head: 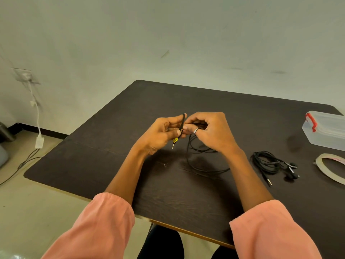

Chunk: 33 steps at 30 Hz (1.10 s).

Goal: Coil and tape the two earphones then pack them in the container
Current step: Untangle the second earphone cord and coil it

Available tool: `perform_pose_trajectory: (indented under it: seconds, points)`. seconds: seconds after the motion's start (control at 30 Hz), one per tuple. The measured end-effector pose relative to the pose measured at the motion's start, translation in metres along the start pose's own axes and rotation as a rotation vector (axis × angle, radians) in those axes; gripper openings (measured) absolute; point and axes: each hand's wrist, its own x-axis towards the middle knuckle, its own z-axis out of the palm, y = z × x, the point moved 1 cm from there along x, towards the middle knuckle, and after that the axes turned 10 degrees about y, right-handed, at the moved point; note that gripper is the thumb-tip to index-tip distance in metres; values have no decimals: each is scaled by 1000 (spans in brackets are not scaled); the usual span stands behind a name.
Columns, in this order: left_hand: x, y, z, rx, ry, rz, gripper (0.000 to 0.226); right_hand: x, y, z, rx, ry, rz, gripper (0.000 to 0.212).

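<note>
While both pink sleeves (104, 221) fill the bottom of the frame, the work sits mid-frame above the dark table (115, 165). Left hand (160, 133) has fingers curled round a short loop of the first earphone (192, 156) near the plug (173, 145), w/ a yellow tag just above the jack tip. Right hand (209, 131), ring on one finger, pinches the same cord close by; rest of the cable hangs down and lies in loose loops on the tabletop below the right wrist.

Handling, as I judge it: cord is very light, thin and limp, so it'll spring out of a coil unless pinned. Best hold is a fingertip pinch across the gathered loops, not on the jack or the buds, which look the most fragile bits.

Right of centre lies the second earphone (270, 163), loosely bundled, buds and plug sticking out. Tape roll (321, 166) is at the right edge. Further back, upper right, is the clear container (324, 131), w/ a red clasp, lid on.
</note>
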Motion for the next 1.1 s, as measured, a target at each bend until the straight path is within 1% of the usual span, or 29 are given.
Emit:
perform_pose_trajectory:
  seconds: [0.07,0.13,0.3,0.43,0.57,0.63,0.7,0.8,0.9,1.1]
  points:
    - [-2,2,1,26,-99,35,52,1,2,-3,56,40,56,10]
    - [-5,3,0,20,-170,62,47,3,4,-4,55,67,65,10]
    - [-5,0,2,-9,-250,27,39,6,9,-8,94,212,78,5]
    - [-4,-1,3,-236,-179,-25,33,6,15,-6,90,259,90,3]
    - [-1,0,2,-534,-79,-76,34,6,23,3,54,241,56,12]
    - [0,1,1,-625,-43,-110,35,5,25,8,13,199,18,15]
    - [-1,1,-1,-665,-38,-157,36,4,25,11,-18,190,-10,15]
    - [-3,0,-2,-664,-82,-221,37,4,23,9,-27,270,-42,15]
    - [-4,1,0,-592,-94,-270,35,4,23,5,-72,321,-81,17]
    - [-4,2,-1,-455,-51,-233,32,4,26,5,-143,321,-112,23]
